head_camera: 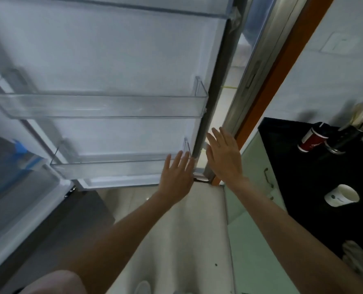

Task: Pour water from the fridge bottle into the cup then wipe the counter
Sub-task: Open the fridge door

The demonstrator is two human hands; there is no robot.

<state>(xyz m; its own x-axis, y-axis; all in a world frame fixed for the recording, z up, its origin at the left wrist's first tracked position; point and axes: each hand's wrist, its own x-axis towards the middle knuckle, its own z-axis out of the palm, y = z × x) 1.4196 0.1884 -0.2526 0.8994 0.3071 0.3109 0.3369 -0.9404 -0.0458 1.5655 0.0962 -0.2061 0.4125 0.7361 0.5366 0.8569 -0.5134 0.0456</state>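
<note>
— Where do our hands sit?
— Our left hand [177, 175] and right hand [223, 158], fingers straight and holding nothing, flank the fridge door [112, 60] edge.
— The cup?
— The white cup [341, 195] stands on the black counter [303, 177] (bottle unseen).

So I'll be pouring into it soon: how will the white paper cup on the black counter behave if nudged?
The white paper cup looks thin-walled and seemingly empty, so probably very light and easily slid on the black counter. It stands tall and narrow, so a push near the rim may tip it. A firm grip would likely dent it.
</note>
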